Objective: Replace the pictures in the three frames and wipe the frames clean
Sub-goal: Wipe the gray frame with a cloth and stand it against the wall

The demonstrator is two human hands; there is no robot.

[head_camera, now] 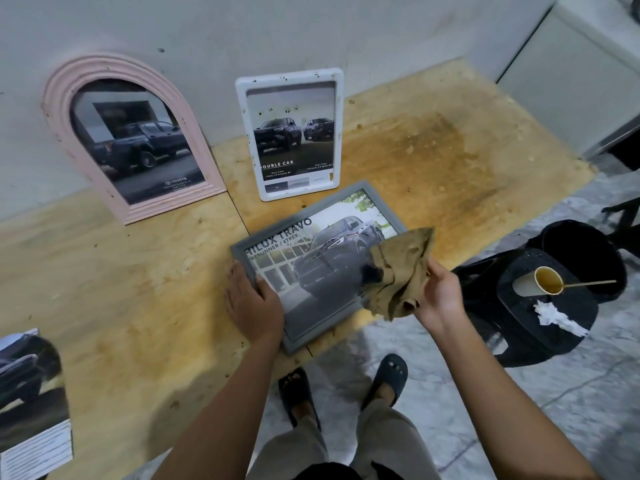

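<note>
Dim even indoor light, soft blur, pale sheen on grey frame (298, 220), wide-angle bending at edges

Prob. makeshift workrm: stained plywood bench (415, 150) by bare wall (207, 26), black stool (512, 317) w/ paper cup (543, 281).

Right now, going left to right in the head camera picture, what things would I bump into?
Loose printed truck picture, pink arched frame, white rectangular frame, crumpled brown cloth, yellow-lined paper cup.

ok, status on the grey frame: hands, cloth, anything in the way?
Left hand grips grey frame corner, frame flat on plywood table. Right hand holds brown cloth over its right side. Nothing else on it.
</note>
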